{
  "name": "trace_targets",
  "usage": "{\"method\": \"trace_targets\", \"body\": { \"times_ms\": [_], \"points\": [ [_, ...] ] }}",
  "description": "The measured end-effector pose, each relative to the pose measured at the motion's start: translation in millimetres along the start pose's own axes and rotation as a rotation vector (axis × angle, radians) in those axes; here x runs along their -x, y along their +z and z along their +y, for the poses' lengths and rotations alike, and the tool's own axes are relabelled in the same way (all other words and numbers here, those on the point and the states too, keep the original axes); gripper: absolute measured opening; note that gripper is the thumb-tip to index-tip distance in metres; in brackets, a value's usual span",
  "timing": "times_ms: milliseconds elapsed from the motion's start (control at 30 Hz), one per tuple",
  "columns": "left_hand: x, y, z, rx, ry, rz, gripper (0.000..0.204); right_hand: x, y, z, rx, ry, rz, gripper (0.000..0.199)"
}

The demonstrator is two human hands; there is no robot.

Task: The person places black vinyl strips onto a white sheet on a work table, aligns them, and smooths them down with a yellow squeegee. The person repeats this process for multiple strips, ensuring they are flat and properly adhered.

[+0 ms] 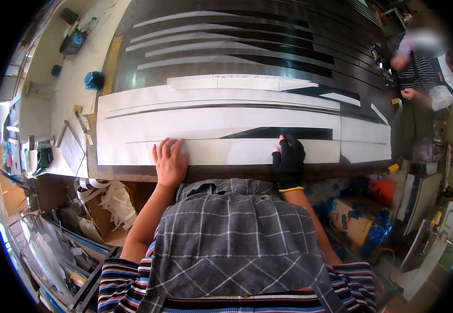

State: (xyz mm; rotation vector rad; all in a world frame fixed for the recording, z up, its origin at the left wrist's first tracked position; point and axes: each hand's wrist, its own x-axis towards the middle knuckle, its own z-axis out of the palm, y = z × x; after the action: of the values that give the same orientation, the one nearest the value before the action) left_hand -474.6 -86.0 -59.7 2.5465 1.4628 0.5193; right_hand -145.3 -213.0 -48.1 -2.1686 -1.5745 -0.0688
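Note:
A long white sheet (226, 154) lies along the near edge of the dark table. On it, a thin strip (284, 133) runs crosswise, black on the right and tapering into white at the left. My bare left hand (170, 163) rests on the sheet with fingers spread, its tips at the strip's pale left part. In a black glove with bare fingertips and a yellow cuff, my right hand (290, 159) lies on the sheet, fingers stretched toward the black part. Neither hand shows anything held. Just beyond, a narrow white strip with markings (226, 83) lies across the sheet's far edge.
Several black-and-white strips (237, 48) lie farther back on the table. At left are a blue-wrapped object (94, 80) and a cardboard box of white paper scraps (113, 208). Another person (427, 73) stands at the far right. Metal equipment (419, 229) is at lower right.

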Motion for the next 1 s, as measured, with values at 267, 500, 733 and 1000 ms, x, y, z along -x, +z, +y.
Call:
{"method": "trace_targets", "body": {
  "times_ms": [267, 500, 733, 1000],
  "points": [
    [2.9, 12.2, -8.3, -0.042, 0.006, -0.037, 0.047, -25.1, 21.0, -67.8, -0.374, -0.141, -0.219, 0.041],
    [13.8, 27.2, -24.0, -0.163, 0.015, -0.084, 0.046, -14.6, -31.1, 58.2, -0.102, 0.104, -0.072, 0.034],
    [20.6, 39.0, -53.9, -0.214, 0.013, -0.116, 0.045, -28.5, -3.5, -38.3, -0.276, -0.032, -0.15, 0.029],
    [30.2, 29.2, -69.7, -0.203, 0.027, -0.083, 0.044, -17.9, -50.7, 117.0, -0.032, 0.118, 0.002, 0.028]
  ]
}}
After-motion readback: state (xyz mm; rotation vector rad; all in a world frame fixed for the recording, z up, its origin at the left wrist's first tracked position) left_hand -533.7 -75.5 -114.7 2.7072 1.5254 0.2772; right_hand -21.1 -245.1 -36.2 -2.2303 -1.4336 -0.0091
